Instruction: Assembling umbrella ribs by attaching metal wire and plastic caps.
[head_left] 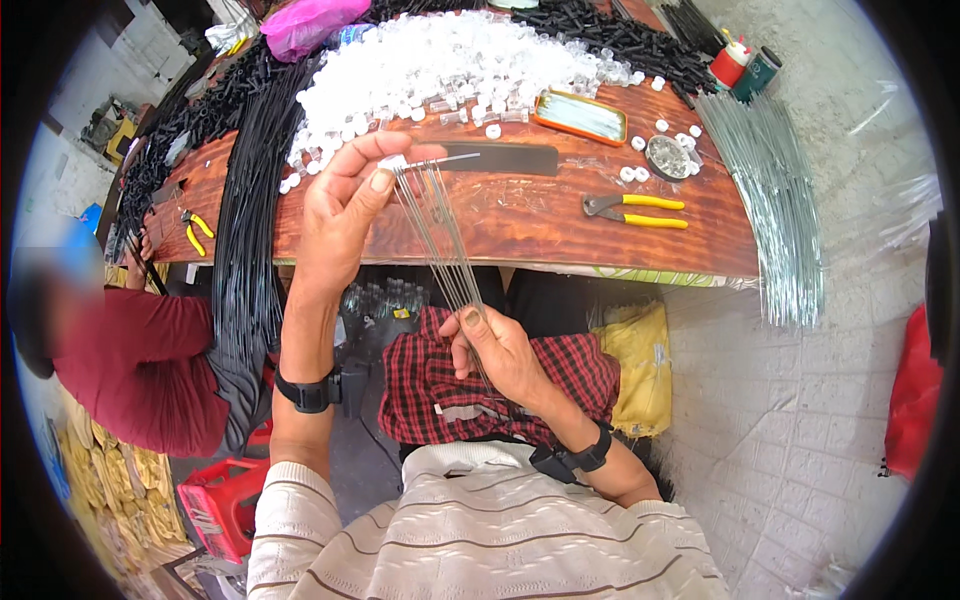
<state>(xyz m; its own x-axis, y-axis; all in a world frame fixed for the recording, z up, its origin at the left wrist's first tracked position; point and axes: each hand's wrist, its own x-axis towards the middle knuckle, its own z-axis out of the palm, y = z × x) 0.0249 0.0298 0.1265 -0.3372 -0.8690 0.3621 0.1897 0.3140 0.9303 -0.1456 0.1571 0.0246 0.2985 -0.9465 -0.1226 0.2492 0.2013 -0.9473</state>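
My left hand (345,205) is raised over the table's front part, thumb and index finger pinched on a small white piece (393,162). A thin whitish stick (450,159) sticks out to the right from that pinch. Just below it are the upper ends of several thin metal wires (440,235), fanned slightly apart; whether they touch the white piece I cannot tell. Lower down, in front of the table edge, my right hand (500,352) grips the same wires, thumb on top. Their lower ends pass below this hand, over a red-and-black checked cloth (580,380) on my lap.
On the wooden table (330,235) lie a white heap of small plastic parts (400,65), yellow-handled cutters (640,210), an orange-rimmed tray (622,130), black strands (255,200) and silvery wires (775,200). A co-worker (150,350) sits at left, beside a red stool (222,505).
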